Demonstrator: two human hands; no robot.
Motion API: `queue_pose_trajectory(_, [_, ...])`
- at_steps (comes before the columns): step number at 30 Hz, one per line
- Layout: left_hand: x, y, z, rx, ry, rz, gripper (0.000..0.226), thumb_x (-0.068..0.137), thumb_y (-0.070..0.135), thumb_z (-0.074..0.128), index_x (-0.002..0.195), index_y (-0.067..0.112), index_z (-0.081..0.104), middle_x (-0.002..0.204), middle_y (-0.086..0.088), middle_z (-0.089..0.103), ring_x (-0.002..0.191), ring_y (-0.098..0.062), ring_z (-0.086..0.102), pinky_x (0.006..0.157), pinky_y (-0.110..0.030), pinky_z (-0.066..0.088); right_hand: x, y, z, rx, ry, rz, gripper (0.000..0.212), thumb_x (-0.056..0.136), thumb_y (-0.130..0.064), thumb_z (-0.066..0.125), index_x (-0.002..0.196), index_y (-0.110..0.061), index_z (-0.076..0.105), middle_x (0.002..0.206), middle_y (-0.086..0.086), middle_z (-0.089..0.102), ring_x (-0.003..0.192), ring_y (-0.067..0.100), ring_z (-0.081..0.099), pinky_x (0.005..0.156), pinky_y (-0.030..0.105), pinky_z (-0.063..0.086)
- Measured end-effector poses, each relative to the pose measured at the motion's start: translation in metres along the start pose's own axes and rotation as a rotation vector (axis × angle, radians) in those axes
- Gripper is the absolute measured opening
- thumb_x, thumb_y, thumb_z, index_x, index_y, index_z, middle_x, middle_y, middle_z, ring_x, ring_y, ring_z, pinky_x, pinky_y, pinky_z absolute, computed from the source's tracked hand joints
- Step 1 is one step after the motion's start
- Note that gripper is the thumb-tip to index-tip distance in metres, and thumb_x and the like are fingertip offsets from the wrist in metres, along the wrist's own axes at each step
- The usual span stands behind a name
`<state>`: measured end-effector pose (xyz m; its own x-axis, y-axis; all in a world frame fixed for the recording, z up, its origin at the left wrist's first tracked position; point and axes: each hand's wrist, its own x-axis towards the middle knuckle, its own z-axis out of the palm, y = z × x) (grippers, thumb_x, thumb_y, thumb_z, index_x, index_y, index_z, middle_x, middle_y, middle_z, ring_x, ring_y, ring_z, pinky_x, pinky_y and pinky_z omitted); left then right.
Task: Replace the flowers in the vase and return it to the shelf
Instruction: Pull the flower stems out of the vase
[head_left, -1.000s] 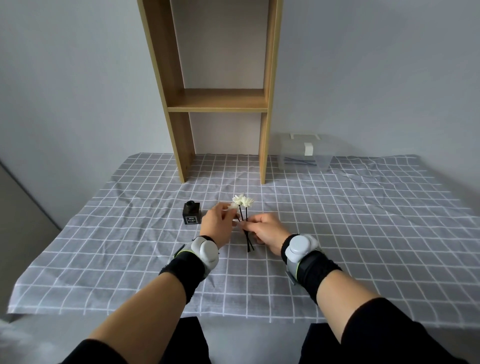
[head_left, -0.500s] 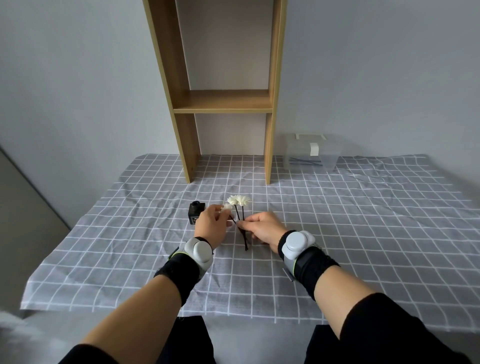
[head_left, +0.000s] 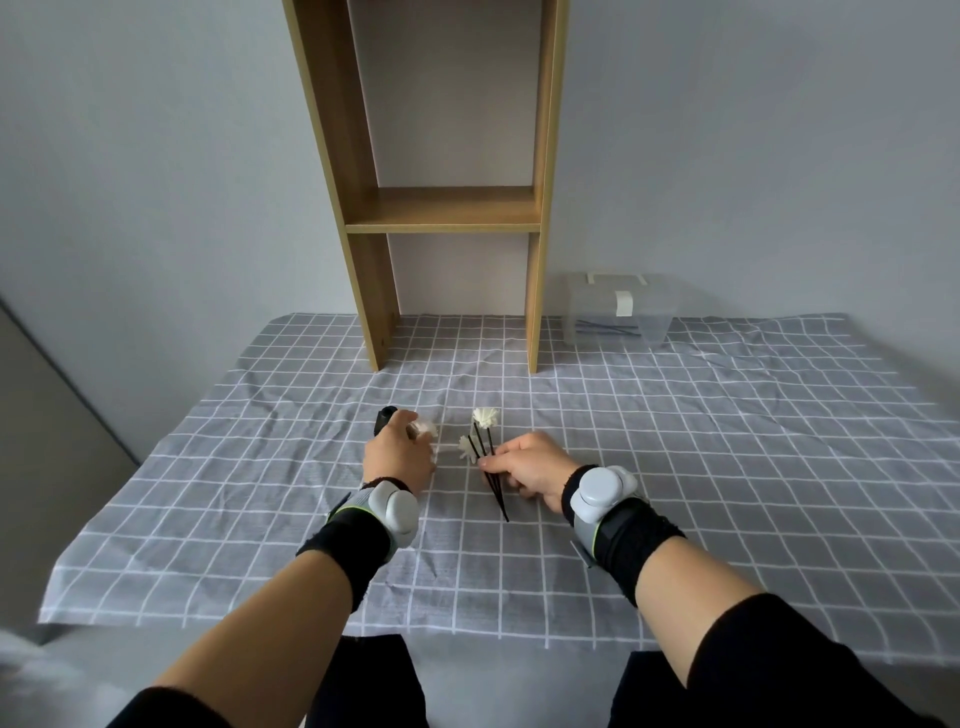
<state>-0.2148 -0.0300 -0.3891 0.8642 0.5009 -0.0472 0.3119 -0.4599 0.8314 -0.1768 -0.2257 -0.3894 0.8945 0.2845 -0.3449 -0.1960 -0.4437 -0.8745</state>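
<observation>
Your right hand (head_left: 530, 467) pinches a small bunch of white flowers (head_left: 485, 417) by their thin black stems (head_left: 493, 480), thumb and fingers closed around the middle of them. The blooms are small, pale and frilly; one sits high and another lower at the left, and the stems fan out and slant down to touch the grey checked tablecloth (head_left: 675, 467) below your hand. Your left hand (head_left: 397, 454), just beside them, is closed around a single white flower (head_left: 423, 428) whose bloom shows past your fingertips. The small black vase (head_left: 385, 417) stands on the cloth directly behind that hand, mostly hidden by it, and looks squat and dark. A wooden shelf unit (head_left: 441, 208) stands at the back of the table, and a clear plastic box (head_left: 618, 312) sits to its right.
</observation>
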Motion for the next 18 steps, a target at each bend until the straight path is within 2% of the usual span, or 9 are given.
queue_pose_trajectory(5, [-0.01, 0.009, -0.001, 0.158, 0.058, 0.198, 0.028, 0.1, 0.037, 0.049, 0.125, 0.027, 0.057, 0.085, -0.005, 0.071, 0.07, -0.017, 0.063, 0.064, -0.028, 0.048, 0.002, -0.001, 0.001, 0.012, -0.01, 0.023, 0.023, 0.077, -0.034, 0.085, 0.09, -0.019, 0.073, 0.081, 0.004, 0.069, 0.059, 0.011, 0.052, 0.049, 0.023, 0.041])
queue_pose_trajectory(7, [-0.014, 0.015, 0.004, 0.071, -0.001, 0.237, 0.029, 0.1, 0.042, 0.049, 0.119, 0.025, 0.062, 0.073, 0.0, 0.073, 0.068, -0.014, 0.067, 0.066, -0.03, 0.053, 0.001, -0.001, 0.0, 0.022, -0.021, 0.032, 0.023, 0.077, -0.033, 0.085, 0.089, -0.016, 0.074, 0.08, 0.004, 0.069, 0.056, 0.011, 0.051, 0.046, 0.021, 0.038])
queue_pose_trajectory(10, [-0.019, 0.025, 0.01, 0.048, -0.078, 0.283, 0.041, 0.094, 0.061, 0.048, 0.117, 0.03, 0.064, 0.072, 0.008, 0.074, 0.069, -0.015, 0.071, 0.076, -0.038, 0.059, -0.004, -0.002, 0.0, 0.044, -0.064, 0.04, 0.029, 0.077, -0.031, 0.084, 0.098, -0.014, 0.073, 0.081, 0.004, 0.072, 0.053, 0.01, 0.05, 0.042, 0.02, 0.035])
queue_pose_trajectory(13, [-0.019, 0.027, 0.015, 0.14, -0.1, 0.346, 0.049, 0.084, 0.072, 0.053, 0.118, 0.039, 0.063, 0.072, 0.018, 0.067, 0.079, -0.009, 0.067, 0.079, -0.031, 0.055, -0.006, -0.002, -0.002, 0.016, -0.088, 0.044, 0.038, 0.075, -0.032, 0.084, 0.107, -0.016, 0.071, 0.089, 0.007, 0.076, 0.059, 0.011, 0.053, 0.043, 0.02, 0.035])
queue_pose_trajectory(18, [-0.018, 0.023, 0.021, 0.131, -0.148, 0.362, 0.031, 0.086, 0.057, 0.065, 0.11, 0.038, 0.068, 0.085, 0.018, 0.063, 0.085, -0.011, 0.065, 0.073, -0.025, 0.045, -0.007, -0.003, -0.002, -0.035, -0.1, 0.063, 0.029, 0.071, -0.03, 0.083, 0.093, -0.013, 0.073, 0.082, 0.006, 0.066, 0.07, 0.018, 0.052, 0.047, 0.023, 0.036])
